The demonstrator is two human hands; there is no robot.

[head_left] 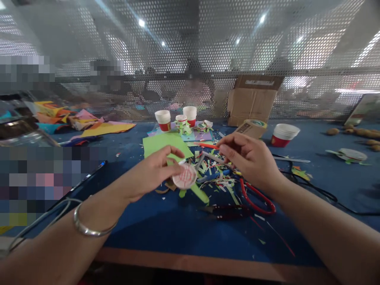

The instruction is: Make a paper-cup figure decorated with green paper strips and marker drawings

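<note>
Between thumb and fingers, my left hand point(160, 170) pinches a small white paper disc point(184, 176) marked with red lines, with green paper strips point(199, 194) hanging below it. To the right, my right hand point(247, 158) holds a thin orange-red pen point(208, 145) between thumb and forefinger, its tip pointing left. The pen and the disc are apart. Under and between the hands lie many paper scraps point(225, 182), a green sheet point(166, 143) and red-handled scissors point(258, 202). Dark snips point(228, 211) lie nearer the table's front edge.
Stacked paper cups point(163, 120) stand at the back centre, another stack point(285, 135) at the right. Behind are a cardboard box point(252, 101) and a perforated metal screen point(178, 59). A paper turtle point(350, 155) lies at right, coloured paper point(109, 128) at left.
</note>
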